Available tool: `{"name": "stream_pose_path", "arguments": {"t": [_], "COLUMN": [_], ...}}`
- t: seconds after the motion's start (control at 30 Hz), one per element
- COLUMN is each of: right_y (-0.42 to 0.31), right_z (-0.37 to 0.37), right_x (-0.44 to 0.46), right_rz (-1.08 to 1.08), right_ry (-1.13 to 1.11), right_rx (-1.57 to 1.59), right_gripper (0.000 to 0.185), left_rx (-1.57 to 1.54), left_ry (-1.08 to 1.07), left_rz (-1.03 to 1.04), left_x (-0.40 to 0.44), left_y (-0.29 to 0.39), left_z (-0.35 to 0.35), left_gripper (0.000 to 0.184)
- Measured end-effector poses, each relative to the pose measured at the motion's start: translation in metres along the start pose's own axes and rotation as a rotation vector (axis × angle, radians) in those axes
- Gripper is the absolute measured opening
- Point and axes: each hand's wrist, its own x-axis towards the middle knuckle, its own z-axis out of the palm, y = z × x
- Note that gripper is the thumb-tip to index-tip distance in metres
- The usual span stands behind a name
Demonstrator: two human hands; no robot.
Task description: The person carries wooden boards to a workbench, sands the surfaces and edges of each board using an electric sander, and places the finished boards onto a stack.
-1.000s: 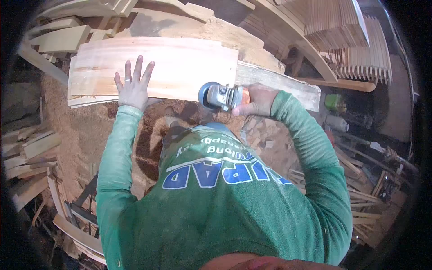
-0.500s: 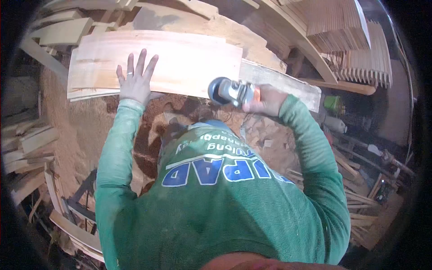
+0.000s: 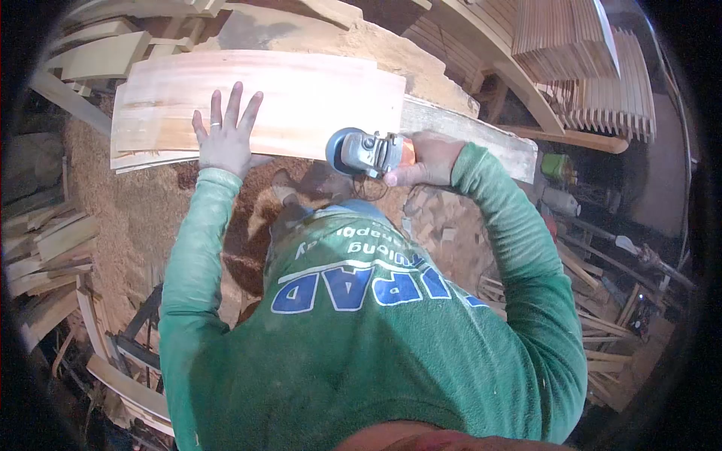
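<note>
Pale wooden boards (image 3: 301, 98) lie overlapped on a worn bench plank (image 3: 481, 135). On their left part rests my left hand (image 3: 228, 139), flat with its fingers spread and a ring on one of them. My right hand (image 3: 432, 159) is wrapped round the body of an angle grinder (image 3: 372, 152). The grinder's round disc (image 3: 344, 152) is at the near edge of the boards, right of their middle. From this angle I cannot tell whether the disc touches the wood.
Stacked slatted wood pieces (image 3: 564, 45) stand at the upper right. Offcuts (image 3: 56, 248) are piled at the left, and more wood strips (image 3: 602, 346) lie at the lower right. Sawdust (image 3: 113, 218) covers the floor. A green object (image 3: 556, 171) sits right of the bench.
My right hand has moved a little to the left with the angle grinder, along the boards' near edge. My left hand stays nearly where it was.
</note>
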Motion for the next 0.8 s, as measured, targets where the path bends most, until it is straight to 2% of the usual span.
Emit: {"name": "stream_pose_path", "arguments": {"t": [0.07,0.17,0.23,0.27,0.33,0.4,0.43,0.47,0.5,0.57,0.63,0.67,0.7,0.73,0.77,0.8], "right_y": [0.002,0.048,0.036,0.036,0.046,0.065,0.028,0.051,0.031,0.017,0.039,0.055,0.059,0.075,0.080,0.063], "right_z": [-0.013,-0.042,-0.067,-0.066,-0.061,-0.030,-0.016,-0.001,0.002,0.005,-0.006,-0.014,-0.034,-0.038,-0.051,-0.054], "right_x": [0.010,0.039,0.040,0.037,0.029,0.014,-0.010,-0.008,-0.018,-0.025,-0.010,0.002,0.007,0.022,0.032,0.029], "right_rz": [-0.023,0.008,0.197,0.221,0.264,0.167,0.047,0.066,0.140,0.074,0.059,-0.019,0.076,0.052,0.277,0.312], "right_ry": [-0.023,0.325,0.345,0.343,0.347,0.313,0.238,0.118,0.035,0.052,0.139,0.231,0.264,0.364,0.348,0.357], "right_rx": [0.088,0.146,0.250,0.279,0.336,0.185,0.268,0.189,0.052,0.063,0.247,0.328,0.159,0.272,0.210,0.213], "right_gripper": [0.079,0.076,0.075,0.075,0.075,0.078,0.082,0.083,0.079,0.080,0.075,0.073,0.070,0.070,0.075,0.076], "left_rx": [-0.005,-0.032,0.042,0.080,0.036,0.004,-0.004,-0.010,-0.017,-0.018,-0.022,-0.025,0.029,0.082,0.136,0.101], "left_ry": [0.006,0.039,0.115,0.153,0.028,-0.020,-0.012,-0.005,0.000,0.005,-0.001,-0.004,0.050,0.102,0.152,0.156], "left_rz": [0.004,0.011,0.014,0.015,0.002,-0.003,-0.001,0.001,-0.001,0.009,0.010,0.009,0.011,0.010,0.008,0.018], "left_x": [0.000,0.000,0.003,0.006,0.001,0.000,-0.001,0.000,0.000,-0.001,-0.001,0.000,0.002,0.005,0.006,0.004], "left_y": [0.000,-0.001,-0.002,-0.004,-0.001,0.001,0.000,0.000,0.000,0.000,0.001,0.001,-0.001,-0.002,-0.003,-0.003], "left_z": [0.001,0.006,0.022,0.030,0.005,-0.005,-0.003,-0.001,0.000,0.001,0.000,0.000,0.007,0.021,0.028,0.028], "left_gripper": [0.133,0.132,0.132,0.133,0.133,0.132,0.132,0.132,0.132,0.131,0.131,0.131,0.132,0.132,0.133,0.133]}}
